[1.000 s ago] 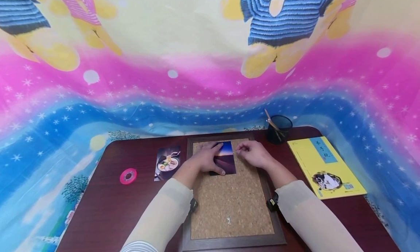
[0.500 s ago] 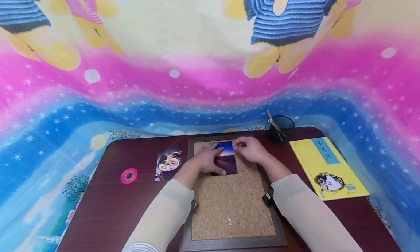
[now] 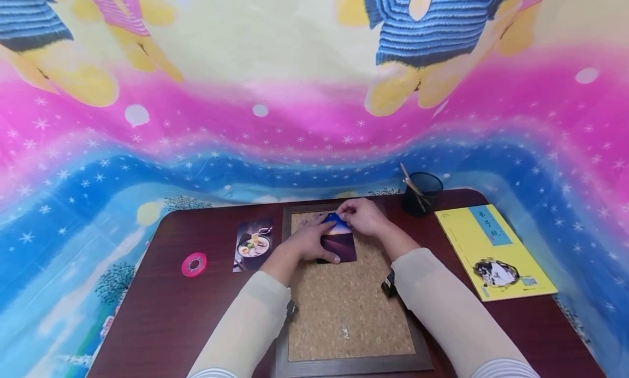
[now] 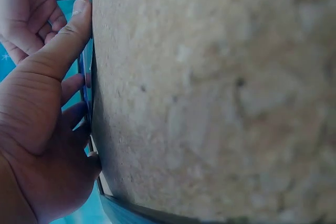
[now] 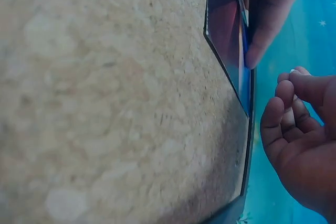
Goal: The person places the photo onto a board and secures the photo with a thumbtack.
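Note:
A photo of a dark purple landscape under a blue sky (image 3: 345, 248) lies on the upper part of a framed cork board (image 3: 351, 299). My left hand (image 3: 310, 240) rests flat over the photo's left side, fingers spread and straight, thumb at its lower edge. My right hand (image 3: 365, 216) is over the photo's upper right corner with thumb and forefinger pinched together. A tiny pale thing (image 5: 294, 71) shows at those fingertips in the right wrist view, too small to name. In that view the right hand (image 5: 304, 140) is apart from the board's surface.
A ramen photo (image 3: 253, 246) and a pink tape roll (image 3: 188, 264) lie left of the board. A black mesh pen holder (image 3: 421, 193) with pencils stands at the back right, near a yellow book (image 3: 491, 252). A patterned cloth (image 3: 275, 148) hangs behind the table.
My right hand has moved left from beside the photo to over its upper right corner, still pinching. The left hand has stayed on the photo.

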Demonstrator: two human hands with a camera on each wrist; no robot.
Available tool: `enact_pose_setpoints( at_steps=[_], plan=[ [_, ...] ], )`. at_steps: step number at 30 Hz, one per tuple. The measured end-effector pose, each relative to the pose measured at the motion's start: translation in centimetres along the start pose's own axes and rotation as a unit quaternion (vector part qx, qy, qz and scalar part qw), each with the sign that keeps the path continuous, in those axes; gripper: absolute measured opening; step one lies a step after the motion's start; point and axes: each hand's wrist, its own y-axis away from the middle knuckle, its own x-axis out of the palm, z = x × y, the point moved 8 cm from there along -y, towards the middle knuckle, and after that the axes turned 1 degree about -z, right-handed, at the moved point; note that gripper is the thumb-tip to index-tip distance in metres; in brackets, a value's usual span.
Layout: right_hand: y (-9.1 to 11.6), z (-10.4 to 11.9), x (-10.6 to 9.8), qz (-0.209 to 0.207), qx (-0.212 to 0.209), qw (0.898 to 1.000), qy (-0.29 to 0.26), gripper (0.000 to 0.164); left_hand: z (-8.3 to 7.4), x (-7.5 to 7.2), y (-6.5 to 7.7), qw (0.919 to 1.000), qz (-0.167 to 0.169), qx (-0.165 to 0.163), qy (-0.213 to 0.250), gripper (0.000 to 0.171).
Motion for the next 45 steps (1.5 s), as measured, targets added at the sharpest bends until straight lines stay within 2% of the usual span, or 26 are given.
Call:
enact_pose_setpoints(
  at_steps=[20, 30, 38, 45],
  plan=[
    [-2.5, 0.1, 2.0, 0.016, 0.036, 0.999, 0.027, 0.011, 0.6, 0.3, -0.5, 0.9998, -0.012, -0.003, -0.016, 0.111],
    [-3.4, 0.5, 2.7, 0.054, 0.03, 0.997, 0.042, 0.017, 0.7, 0.3, -0.3, 0.9998, -0.01, -0.011, -0.015, 0.11],
    [-4.0, 0.9, 3.2, 0.082, 0.028, 0.993, 0.08, 0.02, 1.0, 0.3, -0.2, 0.9998, -0.014, -0.013, -0.005, 0.111],
    [-4.3, 1.0, 3.4, 0.089, 0.018, 0.99, 0.104, 0.019, 0.7, 0.2, -0.1, 0.9999, -0.013, -0.005, -0.008, 0.111]
  ],
)
